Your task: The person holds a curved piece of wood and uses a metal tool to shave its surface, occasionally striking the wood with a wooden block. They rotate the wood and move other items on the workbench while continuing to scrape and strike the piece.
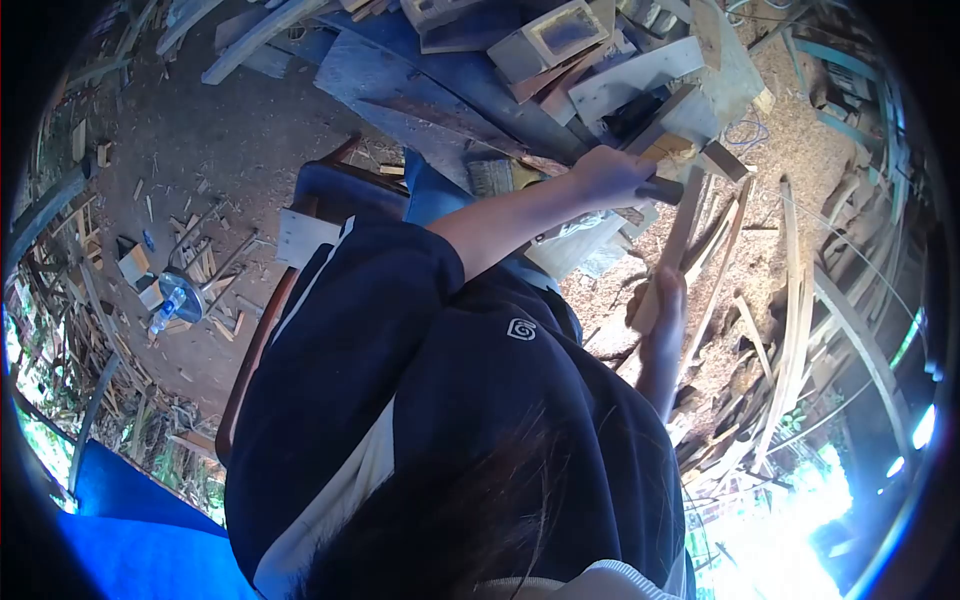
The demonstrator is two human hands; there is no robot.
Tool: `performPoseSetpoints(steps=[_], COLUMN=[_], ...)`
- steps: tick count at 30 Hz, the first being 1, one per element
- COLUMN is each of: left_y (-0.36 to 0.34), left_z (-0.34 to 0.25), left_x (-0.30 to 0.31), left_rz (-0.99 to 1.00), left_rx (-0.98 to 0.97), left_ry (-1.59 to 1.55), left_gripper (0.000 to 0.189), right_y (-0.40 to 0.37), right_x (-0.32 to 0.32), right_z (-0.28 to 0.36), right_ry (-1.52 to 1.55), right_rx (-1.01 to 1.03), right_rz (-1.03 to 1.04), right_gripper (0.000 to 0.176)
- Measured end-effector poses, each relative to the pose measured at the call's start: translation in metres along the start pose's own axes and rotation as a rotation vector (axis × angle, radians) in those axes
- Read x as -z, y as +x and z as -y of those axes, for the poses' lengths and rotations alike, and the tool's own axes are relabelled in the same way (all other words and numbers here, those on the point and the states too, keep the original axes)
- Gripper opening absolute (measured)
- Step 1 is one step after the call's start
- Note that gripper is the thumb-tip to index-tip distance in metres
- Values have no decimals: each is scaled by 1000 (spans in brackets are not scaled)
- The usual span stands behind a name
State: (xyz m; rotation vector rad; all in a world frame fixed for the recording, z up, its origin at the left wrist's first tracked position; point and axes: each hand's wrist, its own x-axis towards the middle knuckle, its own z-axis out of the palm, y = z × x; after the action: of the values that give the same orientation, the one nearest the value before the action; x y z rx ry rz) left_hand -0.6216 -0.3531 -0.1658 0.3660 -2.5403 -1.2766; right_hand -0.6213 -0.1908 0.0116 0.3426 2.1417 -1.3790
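Observation:
My left hand [612, 178] is closed around a dark, blunt-ended tool [662, 190], mostly hidden in the fist; I cannot tell its kind. Its end overlaps the upper part of a flat wooden strip [672, 248]. Lower down, my right hand [660, 298] grips that strip near its bottom end, fingers wrapped round it. The strip stands slanted in front of me. A short wooden block [724, 160] lies just beyond the strip's top.
Boards and hollow blocks [555, 40] are piled ahead. A wide brush [490, 178] lies near my left forearm. Shavings [770, 130] and long wood strips [797, 300] cover the ground at right. A chair [340, 190] and a small stool [183, 295] with a bottle are at left.

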Motion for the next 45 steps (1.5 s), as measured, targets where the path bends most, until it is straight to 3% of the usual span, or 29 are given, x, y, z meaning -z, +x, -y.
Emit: performPoseSetpoints(steps=[1, 3, 4, 5, 7, 9, 11, 13, 15, 17, 19, 22, 25, 27, 30, 31, 35, 38, 40, 43, 45], left_y=[-4, -5, -4, -3, 0, 0, -10, -4, -9, 0, 2, -4, -17, -29, -59, -68, -91, -107, -106, -105, -105], left_z=[-4, -2, -1, -1, 0, -3, -2, 8, 2, 0, -7, -11, -29, -38, -33, -28, -4, 36, 44, 49, 52], left_x=[0, 5, 5, 5, 6, 7, 0, 4, 1, 7, 14, 19, 30, 39, 46, 50, 92, 104, 111, 111, 110], left_rz=[5, 45, 45, 59, 70, 71, 145, 203, 153, 235, 522, 616, 619, 658, 418, 431, 321, 213, 212, 206, 173], left_rx=[-8, -78, -77, -48, -25, -15, -34, -34, -42, -29, -24, -162, -140, -147, -165, -175, 347, 427, 379, 299, 222], left_ry=[-10, 22, 18, 3, -13, -13, 13, 67, -21, 6, 44, 70, 23, 35, -35, -31, 182, 304, 303, 322, 325], left_gripper=[38, 36, 36, 36, 36, 37, 36, 36, 36, 34, 34, 35, 34, 32, 29, 29, 33, 40, 40, 41, 42], right_y=[-10, -5, -11, -10, 8, 20, 9, 9, -4, -10, -14, -16, -50, -58, -48, -44, -38, -28, -19, -16, -20], right_x=[-12, 16, 14, 3, 53, 21, 25, 53, 78, 89, 93, 98, 48, 34, 41, 44, 37, 34, 34, 27, 20], right_z=[12, 33, 63, 81, 51, 12, -16, 0, 1, 0, -9, -49, -24, -16, -38, -44, -41, -45, -64, -61, -61], right_ry=[-137, -203, -462, -481, 95, -134, -243, -30, 100, 213, 203, 162, -8, 43, -17, -63, -107, -144, -207, -351, -348], right_rx=[-60, 85, -93, -219, 100, -157, -159, -383, -293, -322, -349, -480, -368, -432, -407, -380, -313, -290, -173, -205, -107], right_rz=[-53, 13, -118, -341, -183, -350, 137, 178, 144, 47, 0, 63, -20, -10, 29, 75, 162, 223, 250, 275, 205], right_gripper=[19, 26, 48, 36, 28, 32, 37, 42, 38, 41, 43, 48, 35, 24, 25, 26, 32, 46, 60, 62, 63])
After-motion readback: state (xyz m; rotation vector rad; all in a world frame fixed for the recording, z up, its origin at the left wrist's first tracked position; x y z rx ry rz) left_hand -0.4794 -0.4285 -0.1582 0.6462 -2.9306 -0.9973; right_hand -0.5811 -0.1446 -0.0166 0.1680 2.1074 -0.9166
